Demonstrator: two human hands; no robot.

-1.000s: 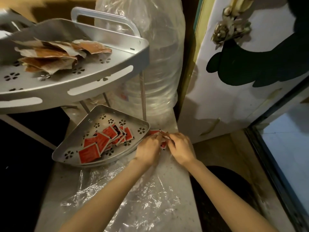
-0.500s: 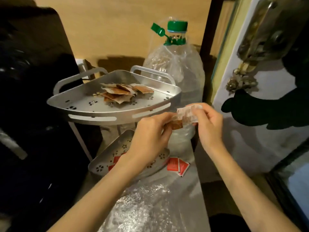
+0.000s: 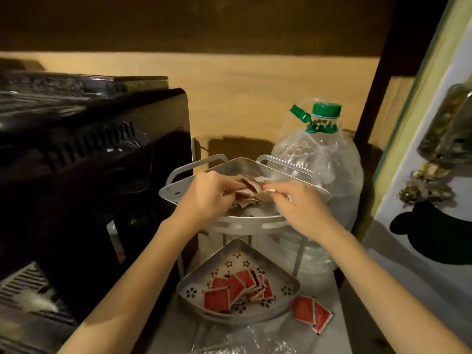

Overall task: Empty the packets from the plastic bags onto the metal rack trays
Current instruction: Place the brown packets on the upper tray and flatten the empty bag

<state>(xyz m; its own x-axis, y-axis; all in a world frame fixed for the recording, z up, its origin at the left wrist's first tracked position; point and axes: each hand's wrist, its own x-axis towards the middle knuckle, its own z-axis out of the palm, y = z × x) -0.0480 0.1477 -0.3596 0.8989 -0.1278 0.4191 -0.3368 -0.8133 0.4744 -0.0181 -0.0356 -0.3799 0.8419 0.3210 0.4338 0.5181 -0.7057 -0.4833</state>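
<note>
- You stand in a dim corner with a tan wall behind and a pale counter below you, a black appliance on your left and a white door on your right.
- A metal corner rack sits on the counter, with a big clear water bottle just behind it.
- Both your hands are over the upper tray, among the brown packets piled there.
- Your left hand has its fingers curled onto the brown packets.
- Your right hand pinches a pale packet at the heap's right edge between thumb and fingertips.
- The lower tray holds a loose, overlapping heap of red packets.
- Two more red packets lie on the counter just right of the lower tray.
- Crumpled clear plastic lies on the counter in front of the rack.
</note>
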